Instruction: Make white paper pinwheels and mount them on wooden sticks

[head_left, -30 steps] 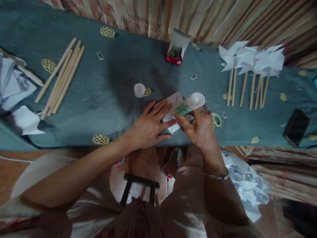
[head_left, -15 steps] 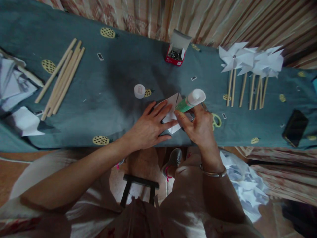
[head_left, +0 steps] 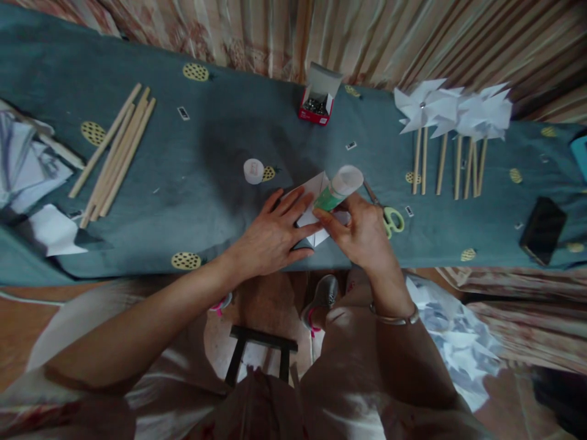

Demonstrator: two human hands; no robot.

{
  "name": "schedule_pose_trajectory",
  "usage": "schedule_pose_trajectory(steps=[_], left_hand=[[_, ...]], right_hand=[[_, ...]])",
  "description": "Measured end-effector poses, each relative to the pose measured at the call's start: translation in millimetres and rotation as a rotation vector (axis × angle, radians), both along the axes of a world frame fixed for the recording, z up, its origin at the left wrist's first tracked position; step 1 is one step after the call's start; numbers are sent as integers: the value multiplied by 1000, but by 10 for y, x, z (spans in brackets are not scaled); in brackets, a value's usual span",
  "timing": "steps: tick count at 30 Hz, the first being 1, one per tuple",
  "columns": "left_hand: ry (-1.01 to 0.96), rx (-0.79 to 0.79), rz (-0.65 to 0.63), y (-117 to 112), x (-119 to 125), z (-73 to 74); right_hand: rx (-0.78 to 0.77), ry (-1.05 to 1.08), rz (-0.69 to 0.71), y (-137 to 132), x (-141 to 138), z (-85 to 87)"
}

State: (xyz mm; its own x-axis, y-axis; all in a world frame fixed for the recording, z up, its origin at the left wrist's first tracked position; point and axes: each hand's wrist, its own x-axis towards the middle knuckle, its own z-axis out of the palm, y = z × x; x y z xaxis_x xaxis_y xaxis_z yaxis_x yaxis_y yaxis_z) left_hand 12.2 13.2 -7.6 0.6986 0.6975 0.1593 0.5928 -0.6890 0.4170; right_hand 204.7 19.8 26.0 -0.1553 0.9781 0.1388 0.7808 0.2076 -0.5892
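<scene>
My left hand [head_left: 274, 235] lies spread over a piece of white paper [head_left: 316, 184], fingers apart and pressing it to the table. In my right hand [head_left: 362, 229] is a green and white glue stick [head_left: 337, 188], gripped between thumb and fingers and tilted with its lower end down at the paper. My fingers hide the tip, so contact cannot be made out. Creases run across the paper. A round white cap [head_left: 254, 171] rests to the upper left of the paper. Scissors with light green handles [head_left: 393, 221] lie just right of my right hand.
Wooden sticks [head_left: 120, 156] and white paper sheets [head_left: 30, 162] lie at left. An open red box [head_left: 315, 110] of small metal pieces stands at the back. Several paper pinwheels [head_left: 424, 107] lie at right, near a black phone [head_left: 543, 231]. Below the table edge is a stool [head_left: 263, 337].
The glue stick and my right hand have shifted a little left over the paper, uncovering more of the scissors. My left hand stays on the paper. The whole view has shifted slightly.
</scene>
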Motion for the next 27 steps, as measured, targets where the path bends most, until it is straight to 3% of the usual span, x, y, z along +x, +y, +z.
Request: schedule_pose_trajectory(steps=[4, 10, 14, 17, 21, 23, 27], left_hand=[[13, 8, -10, 5, -12, 40], [-1, -2, -5, -9, -7, 41], [-56, 22, 7, 15, -49, 38], [-116, 105, 78, 109, -180, 117], [-127, 247, 377, 315, -434, 215], [-89, 235, 484, 421, -539, 199], [-133, 74, 479, 544, -614, 124]], right_hand=[[-55, 159, -58, -31, 43, -40], [-85, 812, -261, 27, 191, -185], [-105, 1066, -345, 106, 344, -265], [-131, 1178, -333, 116, 394, -278], [-165, 1272, -359, 70, 359, -216], [-190, 1250, -351, 41, 326, -176], [-209, 1249, -375, -8, 267, -125]])
